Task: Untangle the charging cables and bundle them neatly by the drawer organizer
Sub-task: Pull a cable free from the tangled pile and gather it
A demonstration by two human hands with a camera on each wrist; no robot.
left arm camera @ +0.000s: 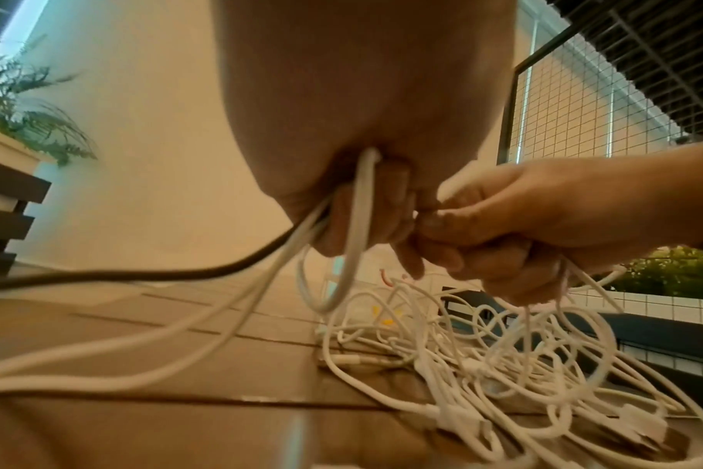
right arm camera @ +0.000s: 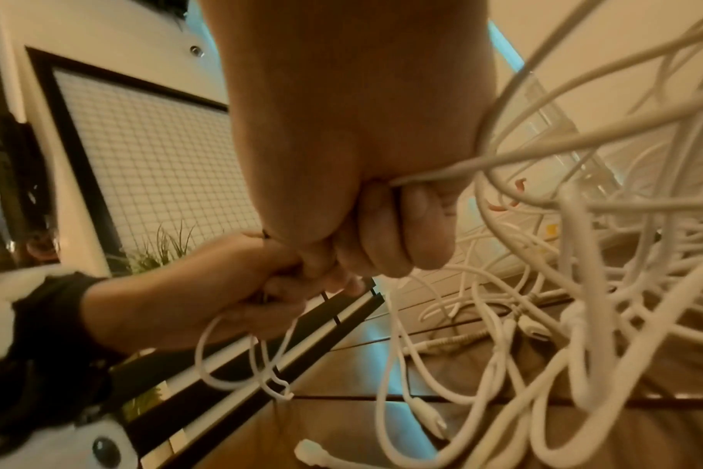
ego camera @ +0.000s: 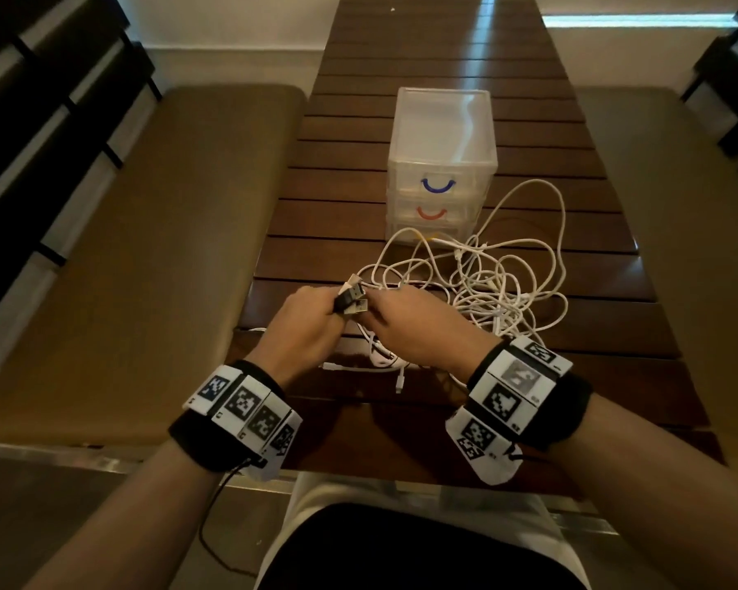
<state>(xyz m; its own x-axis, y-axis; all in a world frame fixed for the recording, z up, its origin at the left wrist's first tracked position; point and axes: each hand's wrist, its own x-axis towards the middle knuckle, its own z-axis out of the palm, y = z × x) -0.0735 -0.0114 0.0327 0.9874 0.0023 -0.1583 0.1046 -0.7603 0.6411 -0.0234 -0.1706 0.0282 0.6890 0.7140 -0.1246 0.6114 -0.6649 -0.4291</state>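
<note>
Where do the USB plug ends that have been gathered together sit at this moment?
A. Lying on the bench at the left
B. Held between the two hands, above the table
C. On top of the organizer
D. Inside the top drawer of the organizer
B: the left hand and right hand both grip the USB plugs, in front of the drawer organizer.

A tangle of white charging cables [ego camera: 499, 287] sprawls at frame centre-right, just before the clear three-drawer organizer [ego camera: 442, 163]; several USB plugs [ego camera: 352, 298], one apparently black, bunch upright at centre.
</note>
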